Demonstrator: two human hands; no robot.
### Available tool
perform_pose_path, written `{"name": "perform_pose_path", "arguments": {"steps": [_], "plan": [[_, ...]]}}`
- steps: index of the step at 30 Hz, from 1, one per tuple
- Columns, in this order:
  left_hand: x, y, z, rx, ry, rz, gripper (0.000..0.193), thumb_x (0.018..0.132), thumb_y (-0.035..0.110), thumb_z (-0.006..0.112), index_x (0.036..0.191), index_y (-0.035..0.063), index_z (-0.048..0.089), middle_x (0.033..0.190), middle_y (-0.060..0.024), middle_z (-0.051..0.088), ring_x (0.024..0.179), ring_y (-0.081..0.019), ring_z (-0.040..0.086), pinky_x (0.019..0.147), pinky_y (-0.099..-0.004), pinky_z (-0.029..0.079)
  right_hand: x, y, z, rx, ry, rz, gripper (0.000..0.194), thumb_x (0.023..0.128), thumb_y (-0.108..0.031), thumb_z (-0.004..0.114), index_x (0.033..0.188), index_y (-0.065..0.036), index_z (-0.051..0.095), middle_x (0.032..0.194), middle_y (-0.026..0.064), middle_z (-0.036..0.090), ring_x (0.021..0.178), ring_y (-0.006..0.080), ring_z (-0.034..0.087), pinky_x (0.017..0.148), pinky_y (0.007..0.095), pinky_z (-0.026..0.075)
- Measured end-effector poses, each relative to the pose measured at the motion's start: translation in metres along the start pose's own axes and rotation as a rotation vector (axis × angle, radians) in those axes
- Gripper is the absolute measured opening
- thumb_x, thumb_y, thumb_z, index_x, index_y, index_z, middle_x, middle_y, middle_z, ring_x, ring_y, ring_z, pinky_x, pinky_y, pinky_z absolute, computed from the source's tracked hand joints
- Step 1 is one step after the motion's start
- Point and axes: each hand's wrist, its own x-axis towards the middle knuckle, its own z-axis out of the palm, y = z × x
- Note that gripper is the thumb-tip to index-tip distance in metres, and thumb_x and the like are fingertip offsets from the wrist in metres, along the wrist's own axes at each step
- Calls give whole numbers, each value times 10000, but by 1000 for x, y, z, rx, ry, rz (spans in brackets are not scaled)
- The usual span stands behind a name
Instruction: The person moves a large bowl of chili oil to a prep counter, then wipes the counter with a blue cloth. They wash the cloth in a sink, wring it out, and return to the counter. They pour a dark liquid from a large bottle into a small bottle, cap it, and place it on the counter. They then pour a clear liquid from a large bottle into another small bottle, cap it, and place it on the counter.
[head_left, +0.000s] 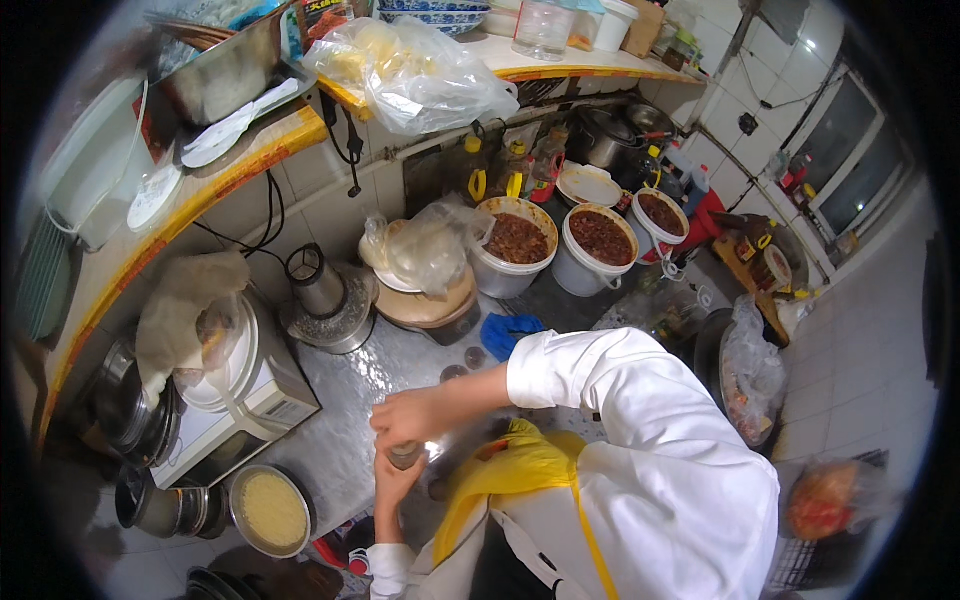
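My left hand (394, 478) is wrapped around a small clear jar or cup (406, 454) over the metal worktop (337, 390). From above, my right hand (409, 418) closes over the top of the same container, hiding its rim and whatever covers it. Two small round dark-looking containers (454, 373) stand on the worktop just beyond my right forearm. A blue plastic bag or cloth (510, 334) lies past them.
White buckets of reddish-brown chunky sauce (602, 238) line the back. A food chopper (330, 307) and a bag-topped tub (427, 300) stand nearer. At left are a microwave oven (281, 412) and a bowl of yellow grains (274, 510). A loaded shelf (247, 161) overhangs the worktop.
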Motion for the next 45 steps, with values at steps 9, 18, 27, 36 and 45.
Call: {"name": "perform_pose_path", "arguments": {"steps": [9, 18, 27, 36, 45], "plan": [[-1, -14, -34, -112, -196, -62, 704, 800, 127, 943, 1401, 23, 590, 1311, -87, 675, 1162, -196, 666, 1037, -361, 527, 3, -11, -5, 78, 83, -82, 373, 905, -293, 709, 1255, -168, 686, 1403, 78, 607, 1277, 296, 569, 978, 436, 465], [8, 1, -4, -101, -147, -32, 616, 830, 19, 874, 1356, 39, 553, 1200, -61, 665, 1105, -157, 651, 964, -318, 545, 11, -22, -6, -54, -504, 609, 603, 810, -572, 779, 1151, -79, 715, 914, 81, 777, 990, 340, 721, 951, 444, 476], [7, -25, -29, -210, -360, -247, 675, 809, 42, 903, 1401, 30, 577, 1254, -53, 694, 1152, -169, 658, 1011, -342, 539, -9, 10, 1, -34, 27, 40, 355, 886, -173, 713, 1232, -123, 654, 1099, 87, 636, 1151, 303, 621, 944, 434, 484], [-4, -65, -19, -130, 79, -142, 759, 787, 110, 967, 1425, 29, 564, 1330, -83, 643, 1235, -221, 614, 1082, -364, 488, 2, 80, 106, -388, -162, 738, 386, 846, -123, 753, 1227, -69, 715, 1209, 104, 689, 1182, 297, 646, 1016, 454, 473], [1, -112, 11, -131, 406, -74, 826, 779, -28, 908, 1494, 25, 498, 1403, -109, 570, 1297, -243, 571, 1157, -380, 451, -74, 41, 35, -48, 589, 564, 235, 973, -194, 683, 1159, -76, 768, 1159, 93, 759, 1115, 297, 695, 988, 454, 525]]}}
